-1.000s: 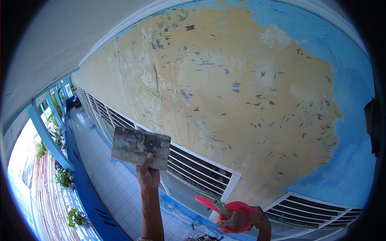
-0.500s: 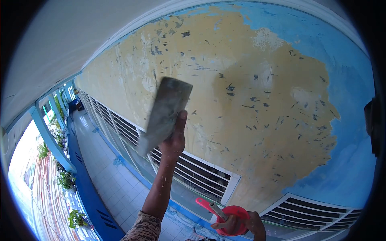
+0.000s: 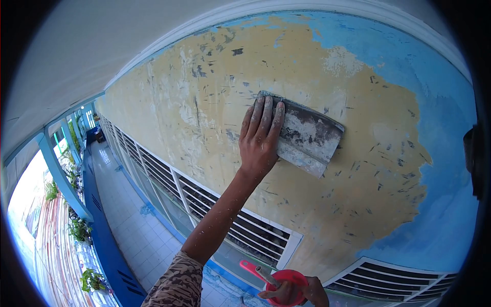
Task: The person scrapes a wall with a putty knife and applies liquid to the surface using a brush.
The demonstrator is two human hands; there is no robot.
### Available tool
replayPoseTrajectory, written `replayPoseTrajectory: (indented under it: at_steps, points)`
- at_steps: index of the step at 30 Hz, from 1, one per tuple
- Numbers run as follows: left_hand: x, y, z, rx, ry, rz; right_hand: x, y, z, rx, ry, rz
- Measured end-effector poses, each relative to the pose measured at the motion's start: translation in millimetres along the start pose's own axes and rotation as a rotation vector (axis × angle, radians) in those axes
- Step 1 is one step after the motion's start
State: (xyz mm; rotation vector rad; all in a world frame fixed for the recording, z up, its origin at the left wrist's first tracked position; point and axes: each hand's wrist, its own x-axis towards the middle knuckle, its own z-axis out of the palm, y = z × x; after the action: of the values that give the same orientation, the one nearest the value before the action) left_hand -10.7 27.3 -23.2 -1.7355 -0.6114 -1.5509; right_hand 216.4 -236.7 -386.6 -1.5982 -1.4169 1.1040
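My left hand lies with its fingers over one end of a wide, flat putty spreader, its thumb hidden. Grey-white smears cover the spreader, which appears laid against the wall. That wall has a yellowish stripped area with dark scrape marks and pale patches, edged by blue paint. Low in the picture, my right hand grips a red plastic dipper. A grey, stained tool handle sticks out across the dipper, with fingers against it; its other end is hidden.
Barred windows run along the wall below, with another barred window at lower right. On the left, a tiled walkway stretches away beside a blue parapet with potted plants. A white ceiling is overhead.
My left hand has swung the spreader up and to the right, turning it from tilted in the air to lying against the wall. The dipper has shifted slightly left and down in view.
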Motion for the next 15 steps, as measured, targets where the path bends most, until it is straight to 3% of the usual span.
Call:
replayPoseTrajectory:
  at_steps: [1, 4, 8, 11, 13, 15]
  points:
    - [2, 0, -1, 0.013, -0.021, -0.010, 7, 33, 2, -0.049, 0.018, -0.285]
    - [3, -7, 0, 0.009, -0.014, 0.012, 0, -13, 4, -0.075, 0.051, -0.119]
    - [4, -14, 1, 0.051, -0.007, 0.066, 17, 38, 13, -0.127, 0.095, -0.141]
    - [19, -14, -8, -0.007, -0.040, 0.053, 17, -20, 4, -0.151, 0.055, -0.184]
    - [21, -11, -11, -0.021, -0.047, 0.033, 10, -98, -5, -0.068, -0.078, 0.228]
    - [11, -7, -12, -0.016, -0.069, 0.025, 13, -95, -7, -0.013, -0.091, 0.215]
